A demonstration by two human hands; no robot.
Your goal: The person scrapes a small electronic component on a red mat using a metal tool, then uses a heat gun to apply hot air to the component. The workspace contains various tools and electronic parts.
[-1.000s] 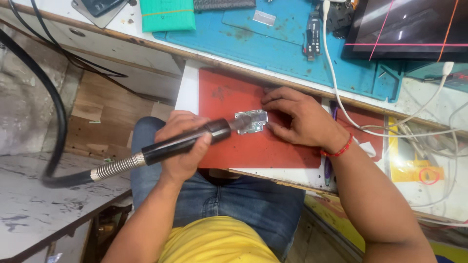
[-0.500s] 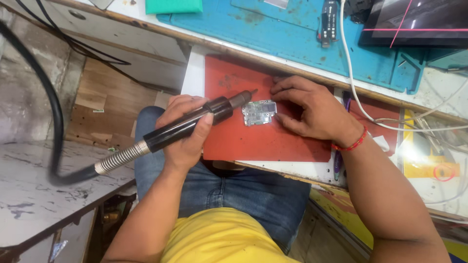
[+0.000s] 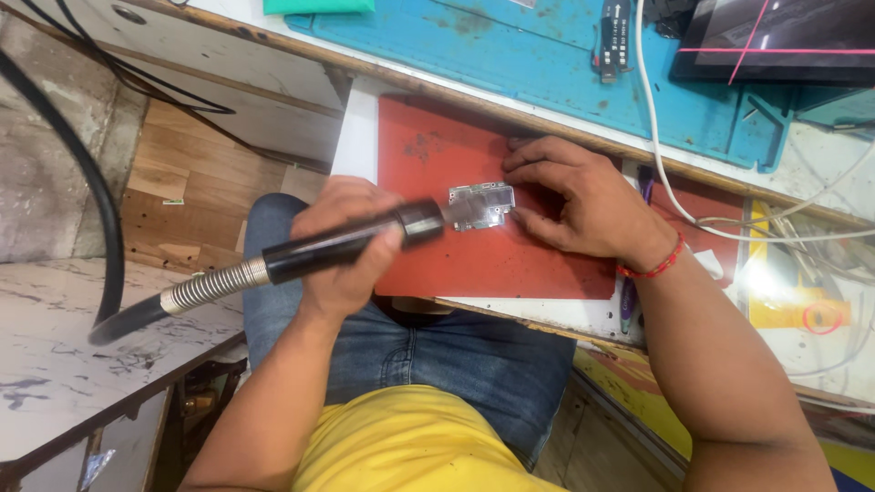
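My left hand (image 3: pixel 351 246) grips a black hot-air wand (image 3: pixel 346 241) with a metal spring collar and a thick black hose (image 3: pixel 100 219) trailing off left. Its nozzle points right, just over the left edge of a small silvery circuit board (image 3: pixel 483 205). The board lies on a red mat (image 3: pixel 437 155). My right hand (image 3: pixel 583 196) rests on the mat, fingertips touching the board's right side and holding it down.
A blue work mat (image 3: pixel 547 64) lies behind the red one, with a small black part (image 3: pixel 613 36), a white cable (image 3: pixel 665 173) and a dark tablet screen (image 3: pixel 775 41). Yellow items and wires sit at right. A marbled white surface (image 3: pixel 64 337) stands at left.
The wand has tipped down from a raised slant to nearly level, bringing its nozzle onto the board's left edge. My right hand stays on the board.
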